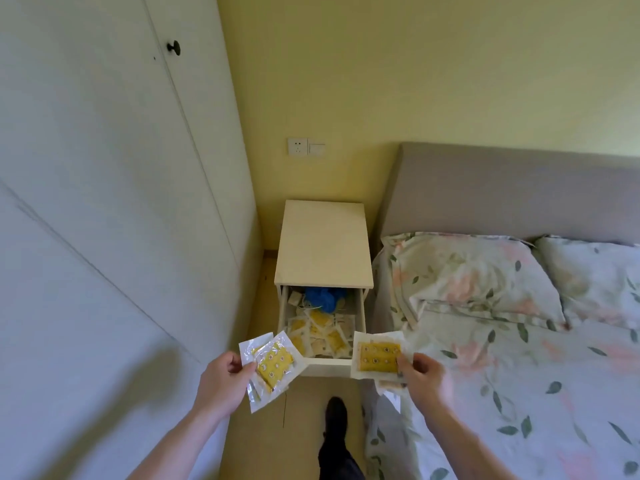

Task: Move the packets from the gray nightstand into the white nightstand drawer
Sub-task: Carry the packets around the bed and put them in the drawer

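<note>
The white nightstand (323,244) stands between the wardrobe and the bed, its drawer (323,368) pulled open toward me. Inside lie several clear packets with yellow contents (320,332) and a blue bundle (323,297) at the back. My left hand (225,377) grips a small stack of yellow packets (272,367) just left of the drawer's front corner. My right hand (420,375) pinches another stack of packets (377,355) at the drawer's right front corner. The gray nightstand is out of view.
A white wardrobe (104,202) with a dark knob (174,47) fills the left. The bed with floral bedding (519,358) and a gray headboard (502,192) lies on the right. My foot (336,415) is on the floor below the drawer. A wall socket (298,146) is above the nightstand.
</note>
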